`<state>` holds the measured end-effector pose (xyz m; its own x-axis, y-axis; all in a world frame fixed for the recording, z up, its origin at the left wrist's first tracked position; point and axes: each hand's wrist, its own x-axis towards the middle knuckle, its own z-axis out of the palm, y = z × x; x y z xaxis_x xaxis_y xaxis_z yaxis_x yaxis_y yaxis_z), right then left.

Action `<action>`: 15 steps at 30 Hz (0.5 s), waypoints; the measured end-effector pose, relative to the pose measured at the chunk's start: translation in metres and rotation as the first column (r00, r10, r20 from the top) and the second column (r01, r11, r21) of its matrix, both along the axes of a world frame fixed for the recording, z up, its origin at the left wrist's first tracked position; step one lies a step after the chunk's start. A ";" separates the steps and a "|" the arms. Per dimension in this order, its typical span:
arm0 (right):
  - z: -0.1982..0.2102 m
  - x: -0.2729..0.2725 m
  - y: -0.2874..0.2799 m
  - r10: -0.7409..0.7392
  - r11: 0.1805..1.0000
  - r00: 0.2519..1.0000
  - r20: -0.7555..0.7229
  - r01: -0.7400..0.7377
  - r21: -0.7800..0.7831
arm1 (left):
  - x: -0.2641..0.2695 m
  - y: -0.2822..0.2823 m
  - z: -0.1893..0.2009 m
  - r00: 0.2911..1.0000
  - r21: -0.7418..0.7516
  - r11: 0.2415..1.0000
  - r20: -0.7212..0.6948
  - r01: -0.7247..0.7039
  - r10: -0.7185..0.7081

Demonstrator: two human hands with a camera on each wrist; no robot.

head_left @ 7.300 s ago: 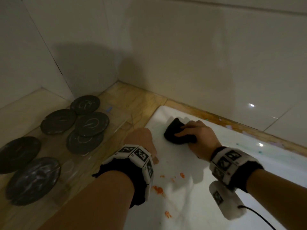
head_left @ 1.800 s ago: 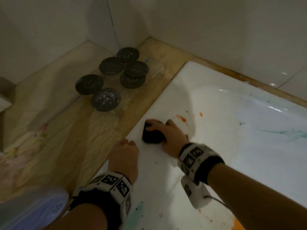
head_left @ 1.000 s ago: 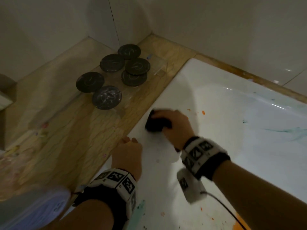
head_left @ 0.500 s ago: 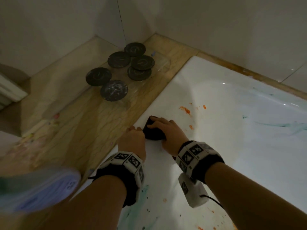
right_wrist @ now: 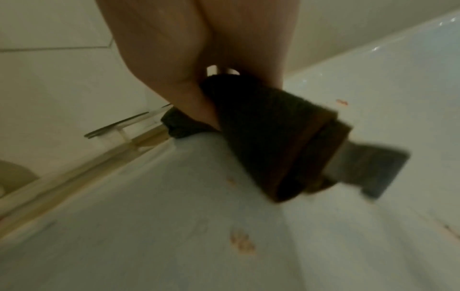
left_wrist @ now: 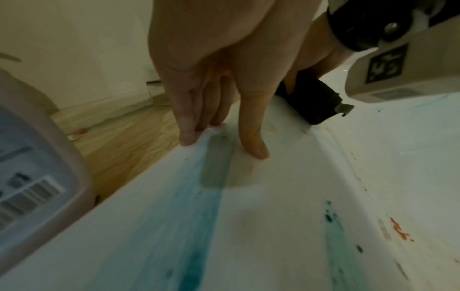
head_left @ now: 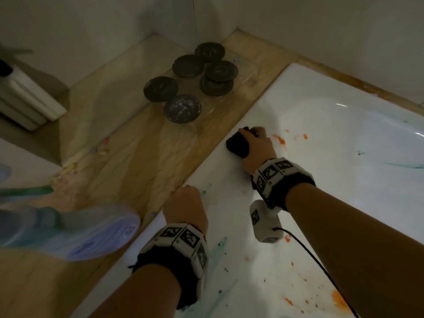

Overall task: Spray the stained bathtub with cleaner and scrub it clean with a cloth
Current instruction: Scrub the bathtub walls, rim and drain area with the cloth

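Observation:
The white bathtub (head_left: pixel 332 125) carries orange spots (head_left: pixel 280 140) and teal streaks (head_left: pixel 215 253). My right hand (head_left: pixel 255 143) grips a folded dark cloth (head_left: pixel 237 146) and presses it on the tub's left rim, just left of the orange spots. In the right wrist view the cloth (right_wrist: pixel 273 137) sticks out below the curled fingers, with faint orange marks (right_wrist: pixel 240 243) on the rim nearer the camera. My left hand (head_left: pixel 183 199) rests on the rim closer to me, holding nothing. Its straight fingers (left_wrist: pixel 186 135) press down beside a teal streak (left_wrist: pixel 206 216).
A pale spray bottle (head_left: pixel 68 230) lies blurred on the wooden ledge (head_left: pixel 137 157) at lower left. Several dark round plates (head_left: pixel 183 109) sit on a clear tray at the ledge's far end. White tiled walls (head_left: pixel 321 31) close the corner behind the tub.
My right hand has slid the cloth forward along the rim, away from my left hand and towards the orange spots. The left hand has stayed on the rim.

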<state>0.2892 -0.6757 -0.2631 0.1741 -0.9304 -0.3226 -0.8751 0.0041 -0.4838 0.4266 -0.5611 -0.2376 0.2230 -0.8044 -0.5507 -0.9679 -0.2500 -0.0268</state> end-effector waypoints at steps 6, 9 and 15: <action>-0.004 0.015 0.077 0.427 0.899 0.904 -0.034 -0.428 -0.096 | 0.006 -0.001 -0.003 1.000 0.021 1.000 0.002 -0.001 0.001; 0.004 0.009 0.094 0.508 0.860 0.852 0.128 -0.509 -0.026 | 0.007 0.001 0.000 0.999 0.018 1.000 0.021 0.025 -0.025; 0.016 0.007 0.014 0.134 0.979 0.990 0.048 -0.125 -0.159 | 0.012 0.000 -0.004 0.999 0.042 0.998 0.010 0.040 -0.041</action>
